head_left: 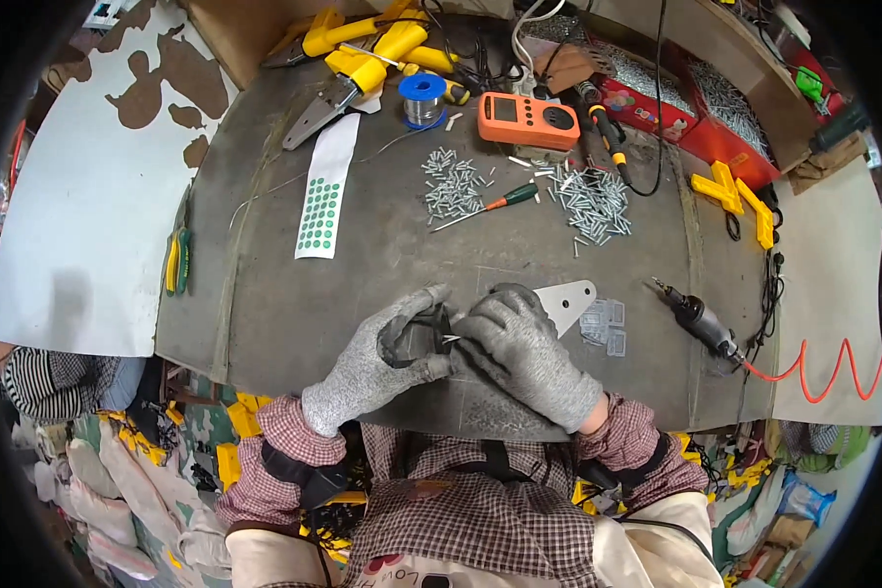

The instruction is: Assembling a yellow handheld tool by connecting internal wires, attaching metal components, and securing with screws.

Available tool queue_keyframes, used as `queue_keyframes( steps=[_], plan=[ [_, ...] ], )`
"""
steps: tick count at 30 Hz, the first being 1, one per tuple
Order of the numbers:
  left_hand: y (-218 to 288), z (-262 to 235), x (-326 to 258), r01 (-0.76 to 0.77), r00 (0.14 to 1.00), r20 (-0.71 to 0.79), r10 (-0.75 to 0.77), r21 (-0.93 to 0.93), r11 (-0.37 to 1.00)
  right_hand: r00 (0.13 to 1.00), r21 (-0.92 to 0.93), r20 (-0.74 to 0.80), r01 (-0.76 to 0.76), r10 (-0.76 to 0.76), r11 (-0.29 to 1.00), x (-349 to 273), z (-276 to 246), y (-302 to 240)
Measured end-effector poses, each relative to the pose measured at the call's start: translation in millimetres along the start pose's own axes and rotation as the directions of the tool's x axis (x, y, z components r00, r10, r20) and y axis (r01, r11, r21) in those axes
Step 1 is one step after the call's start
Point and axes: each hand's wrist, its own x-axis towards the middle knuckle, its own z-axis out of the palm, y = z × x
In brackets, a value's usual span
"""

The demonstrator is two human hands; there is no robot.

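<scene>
Both of my hands wear grey knit gloves and meet at the near edge of the dark workbench. My left hand grips a small dark part between thumb and fingers. My right hand is closed beside it, pinching a thin pale pin at the dark part; what it holds is mostly hidden. A white metal plate with a hole lies just beyond my right hand, partly covered by it.
Small clear packets lie right of the plate. A black electric screwdriver with an orange coiled cable is further right. Farther back are screw piles, a green-handled screwdriver, an orange meter, a solder spool, a green-dot sticker strip and yellow tools.
</scene>
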Motion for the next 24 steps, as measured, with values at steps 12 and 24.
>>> queue_keyframes(
  steps=[12,24],
  plan=[
    [0.5,41.9,42.2,-0.304,0.952,0.209,0.223,0.730,0.612,0.951,-0.486,0.063,-0.235,0.302,0.842,-73.1,-41.6,28.5],
    [-14.6,56.3,45.0,-0.367,0.923,0.270,0.273,0.829,0.421,0.620,-0.768,-0.589,-0.628,0.518,-0.121,-89.1,-222.7,349.2]
  ],
)
